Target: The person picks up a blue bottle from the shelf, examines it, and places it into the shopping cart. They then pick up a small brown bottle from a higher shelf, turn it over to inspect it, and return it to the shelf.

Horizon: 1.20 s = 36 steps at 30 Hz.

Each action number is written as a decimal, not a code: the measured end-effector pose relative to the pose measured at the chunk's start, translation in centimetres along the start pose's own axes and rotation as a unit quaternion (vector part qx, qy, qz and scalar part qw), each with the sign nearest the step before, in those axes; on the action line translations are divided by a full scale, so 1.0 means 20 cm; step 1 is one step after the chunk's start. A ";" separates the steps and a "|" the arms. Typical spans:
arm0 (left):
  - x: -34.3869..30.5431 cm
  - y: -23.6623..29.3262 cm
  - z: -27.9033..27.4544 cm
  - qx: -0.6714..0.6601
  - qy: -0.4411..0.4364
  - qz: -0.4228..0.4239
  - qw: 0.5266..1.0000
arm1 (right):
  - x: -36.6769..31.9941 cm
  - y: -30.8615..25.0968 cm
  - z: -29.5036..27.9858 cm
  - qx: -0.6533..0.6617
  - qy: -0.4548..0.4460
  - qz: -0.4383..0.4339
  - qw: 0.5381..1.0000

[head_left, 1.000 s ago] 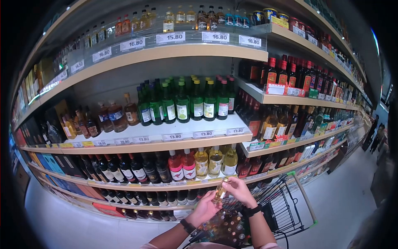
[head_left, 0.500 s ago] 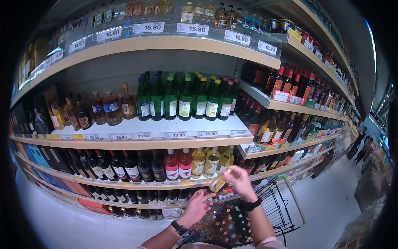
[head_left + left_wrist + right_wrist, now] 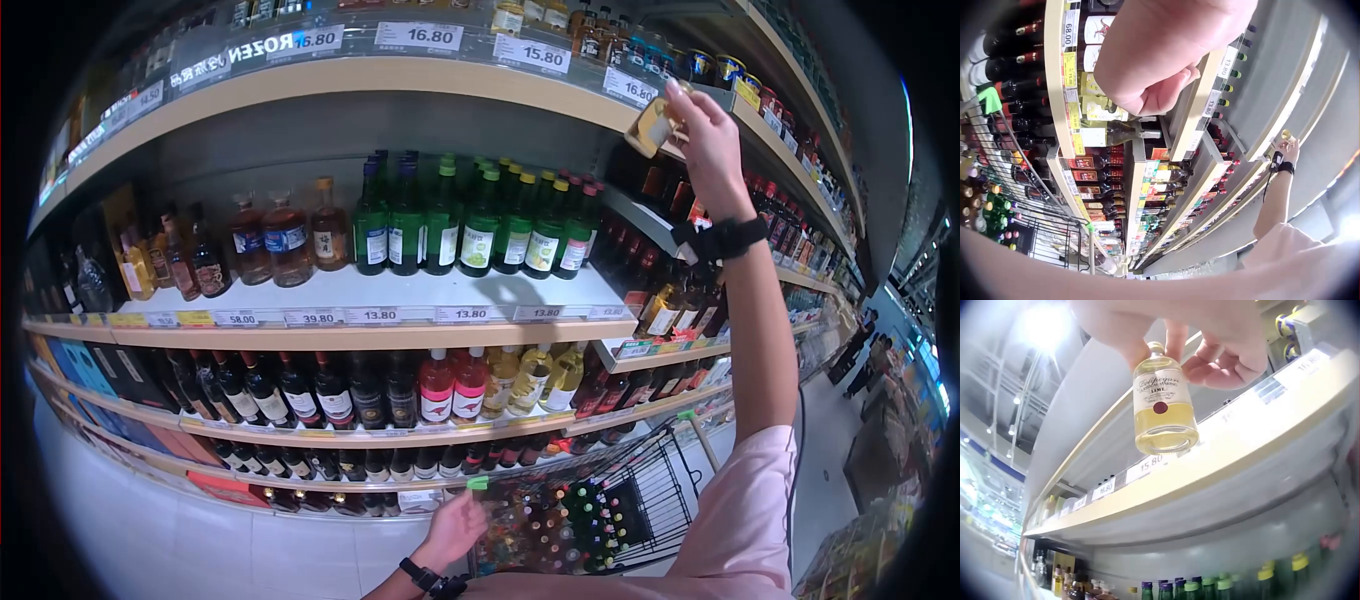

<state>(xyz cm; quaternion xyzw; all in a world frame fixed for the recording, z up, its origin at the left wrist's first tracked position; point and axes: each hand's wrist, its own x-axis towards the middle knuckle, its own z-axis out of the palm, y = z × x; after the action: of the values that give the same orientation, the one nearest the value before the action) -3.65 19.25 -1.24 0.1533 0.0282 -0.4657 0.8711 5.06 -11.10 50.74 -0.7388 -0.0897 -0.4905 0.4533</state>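
Note:
My right hand (image 3: 708, 150) is raised in front of the price strip of the upper shelf (image 3: 440, 85). It pinches a small glass bottle (image 3: 1163, 406) of yellow liquid by its gold cap and neck. The bottle's pale label reads "LIME" above a dark red seal. Down low, my left hand (image 3: 455, 525) hangs with loosely curled fingers close to the near-left corner of the shopping cart (image 3: 655, 490), holding nothing visible. In the left wrist view the left hand (image 3: 1172, 56) overlaps the wine shelves.
Green bottles (image 3: 475, 235) stand on the middle shelf, with wine bottles (image 3: 335, 390) below. Small bottles (image 3: 598, 35) line the upper shelf behind its clear front. Many bottles (image 3: 560, 520) fill part of the cart. Shelving extends to the right, where people (image 3: 870, 355) stand far off.
My right hand has lifted the small bottle from near the left hand, up and to the right, to upper shelf height. The left hand has let go and dropped lower left.

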 end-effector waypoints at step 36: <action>-0.13 0.28 -0.07 0.004 0.031 0.079 0.996 | 0.92 -0.20 0.70 -0.132 -0.122 0.137 0.974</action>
<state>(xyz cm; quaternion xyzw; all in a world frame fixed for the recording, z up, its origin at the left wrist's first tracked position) -0.48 24.64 -0.64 0.1732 0.0416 -0.3909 0.9030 21.06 -3.93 66.35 -0.8516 0.0237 -0.3376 0.4003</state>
